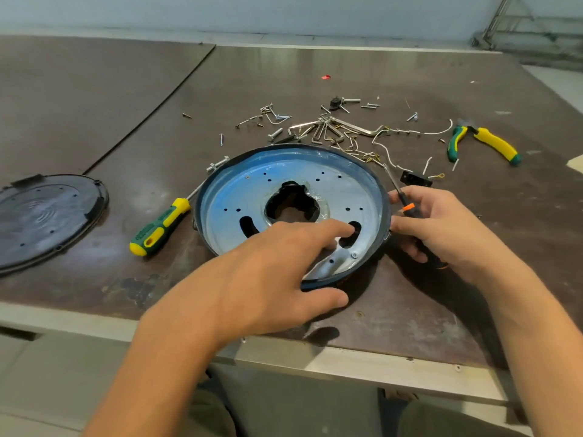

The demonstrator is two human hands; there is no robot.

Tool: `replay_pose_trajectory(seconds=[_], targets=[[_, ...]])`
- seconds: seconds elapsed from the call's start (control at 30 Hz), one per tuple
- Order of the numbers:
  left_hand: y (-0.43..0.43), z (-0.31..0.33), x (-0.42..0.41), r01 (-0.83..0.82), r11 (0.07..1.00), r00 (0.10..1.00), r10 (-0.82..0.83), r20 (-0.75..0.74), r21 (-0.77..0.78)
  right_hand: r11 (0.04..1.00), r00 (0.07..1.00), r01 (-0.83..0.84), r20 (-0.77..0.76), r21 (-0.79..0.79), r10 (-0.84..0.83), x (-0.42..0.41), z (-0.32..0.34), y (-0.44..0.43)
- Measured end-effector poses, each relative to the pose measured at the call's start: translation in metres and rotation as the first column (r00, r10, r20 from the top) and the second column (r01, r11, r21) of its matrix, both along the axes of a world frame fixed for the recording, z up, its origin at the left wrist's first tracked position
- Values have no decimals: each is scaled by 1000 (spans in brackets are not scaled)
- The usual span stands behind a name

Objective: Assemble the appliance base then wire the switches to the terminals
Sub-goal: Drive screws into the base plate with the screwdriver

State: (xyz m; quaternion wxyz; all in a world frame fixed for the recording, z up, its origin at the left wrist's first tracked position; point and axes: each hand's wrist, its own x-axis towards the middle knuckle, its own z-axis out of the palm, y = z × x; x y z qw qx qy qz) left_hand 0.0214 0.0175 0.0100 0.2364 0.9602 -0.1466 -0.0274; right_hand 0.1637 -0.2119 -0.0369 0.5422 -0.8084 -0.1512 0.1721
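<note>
One screwdriver handle within right hand

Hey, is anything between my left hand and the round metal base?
Nothing visible. The left hand lies on the base, index fingertip at a curved slot, thumb over the near rim. The right hand holds a small screwdriver.

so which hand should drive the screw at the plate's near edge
Right. The right hand holds the orange screwdriver beside the plate's right rim, close to the screw. The left hand lies spread on the plate with no tool, so it is better used to steady it.
</note>
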Motion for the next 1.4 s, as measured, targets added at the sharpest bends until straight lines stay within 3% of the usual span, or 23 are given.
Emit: replay_pose_trajectory(seconds=[0.1,0.2,0.33,0.47,0.6,0.77,0.97,1.17,1.4], targets=[[1,-1,4,-3,1000,1000,3,26,-19,999,998,21,52,-39,-19,-1,1,2],[-5,-4,7,13,997,999,-15,34,71,995,995,48,89,-87,-41,-3,8,-3],[-8,-10,7,-7,981,994,-14,106,196,965,975,129,-206,227,-82,-9,24,-11],[-9,-10,7,-13,981,998,0,65,193,840,942,74,-315,538,119,-15,38,-14],[-10,-9,7,-34,982,999,27,39,186,876,952,-98,-212,473,221,-20,46,-18],[-9,-8,8,-40,983,999,38,15,181,922,990,-123,-19,366,140,-17,51,-23],[-10,-7,8,-35,983,999,35,1,181,815,990,39,88,578,-110,-19,59,-18],[-10,-6,8,-37,986,999,36,8,162,765,970,23,173,643,-174,-28,65,-2],[-9,-7,9,-44,988,999,44,8,148,871,902,-155,426,466,-67,-45,64,17]])
